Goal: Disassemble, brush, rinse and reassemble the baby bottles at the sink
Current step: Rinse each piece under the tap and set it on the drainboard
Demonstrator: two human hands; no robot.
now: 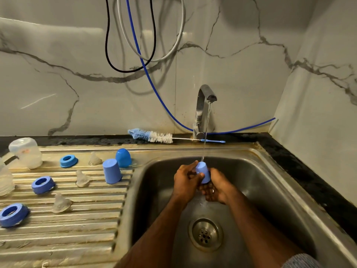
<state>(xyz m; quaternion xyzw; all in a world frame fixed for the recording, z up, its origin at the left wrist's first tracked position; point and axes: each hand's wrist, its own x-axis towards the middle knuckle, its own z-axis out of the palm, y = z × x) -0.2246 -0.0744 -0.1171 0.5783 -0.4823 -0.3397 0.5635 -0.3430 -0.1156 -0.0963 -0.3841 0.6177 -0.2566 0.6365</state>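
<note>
Head view, both hands (pixel 201 182) gripping blue cap (pixel 202 172), under running tap (pixel 205 105)

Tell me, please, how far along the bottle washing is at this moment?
Disassembly looks done: rings, teats, two caps and bottles lie apart on the drainboard. In hand: both hands, left and right, hold a third cap under the running tap. Reassembly remains.

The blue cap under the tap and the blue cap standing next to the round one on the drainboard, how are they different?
The held cap sits tilted in both hands under running water; the drainboard cap stands mouth down and untouched. The held one is over the basin; the other is on the ribbed drainboard. Both are the same blue tapered shape.
</note>
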